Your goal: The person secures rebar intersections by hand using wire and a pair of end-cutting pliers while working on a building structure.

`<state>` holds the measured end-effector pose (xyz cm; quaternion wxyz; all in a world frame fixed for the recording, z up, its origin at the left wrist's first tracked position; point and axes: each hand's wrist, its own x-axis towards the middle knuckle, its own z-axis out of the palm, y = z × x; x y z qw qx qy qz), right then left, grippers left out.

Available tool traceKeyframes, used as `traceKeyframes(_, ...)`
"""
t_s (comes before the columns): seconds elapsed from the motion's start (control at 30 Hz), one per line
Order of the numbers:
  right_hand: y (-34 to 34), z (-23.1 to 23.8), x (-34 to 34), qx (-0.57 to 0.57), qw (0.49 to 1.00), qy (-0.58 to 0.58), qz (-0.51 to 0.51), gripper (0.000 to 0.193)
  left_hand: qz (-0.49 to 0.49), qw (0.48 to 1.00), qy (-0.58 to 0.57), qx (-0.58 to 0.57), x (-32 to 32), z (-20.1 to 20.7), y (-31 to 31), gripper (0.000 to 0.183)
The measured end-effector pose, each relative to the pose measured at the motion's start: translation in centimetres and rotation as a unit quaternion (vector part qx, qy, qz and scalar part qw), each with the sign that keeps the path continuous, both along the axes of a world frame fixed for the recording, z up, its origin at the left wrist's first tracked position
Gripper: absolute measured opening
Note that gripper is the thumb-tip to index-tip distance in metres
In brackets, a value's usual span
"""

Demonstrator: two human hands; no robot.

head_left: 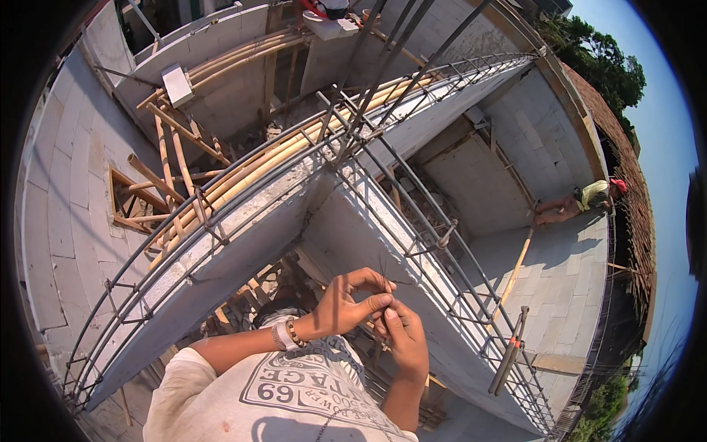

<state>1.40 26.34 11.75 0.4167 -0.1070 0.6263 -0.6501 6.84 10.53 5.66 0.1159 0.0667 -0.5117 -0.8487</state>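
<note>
In front of my chest both hands are closed and meet at the fingertips. My left hand [345,303] pinches several thin dark strands of tie wire [384,269], whose ends stick up above the fingers. Against its fingertips my right hand [403,337] pinches the same wire; what lies between the fingers is partly hidden. Just beyond the hands runs a block wall topped by a rebar cage [442,239]. Pincers [509,352] with red on them rest on the cage's bars, right of my right hand.
Upright bars [361,88] rise where the walls meet. Bamboo poles [243,177] lie along the left wall top, and bamboo scaffolding [173,140] stands behind it. A person in a red cap [591,195] is at the far right wall. A white block [177,85] sits at upper left.
</note>
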Motion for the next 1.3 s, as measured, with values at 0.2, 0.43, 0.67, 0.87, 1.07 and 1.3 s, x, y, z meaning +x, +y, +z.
traceKeyframes(0.2,-0.3,-1.7,0.8,-0.039,0.996,-0.056,-0.056,0.025,0.007,0.996,-0.049,-0.069,0.3,1.1,-0.4,0.035)
traceKeyframes(0.43,-1.6,-2.6,2.2,0.029,0.992,0.037,-0.118,0.025,0.009,0.982,-0.078,-0.173,-0.5,1.9,-1.4,0.036)
traceKeyframes(0.67,-1.8,-3.9,2.5,0.175,0.939,0.278,-0.106,0.027,-0.010,0.986,-0.082,-0.146,-0.6,1.5,-1.6,0.040)
traceKeyframes(0.87,-1.1,-5.2,2.3,0.082,0.990,0.093,-0.063,0.025,-0.029,0.963,-0.049,-0.263,-0.3,0.7,-2.6,0.031)
traceKeyframes(1.07,0.2,-6.4,1.4,-0.156,0.958,-0.238,-0.025,0.026,-0.018,0.960,-0.010,-0.278,-0.4,0.3,-2.7,0.024)
traceKeyframes(1.3,0.9,-8.3,1.0,-0.282,0.845,-0.454,-0.015,0.028,0.022,0.924,0.063,-0.378,-0.3,-0.5,-3.0,0.016)
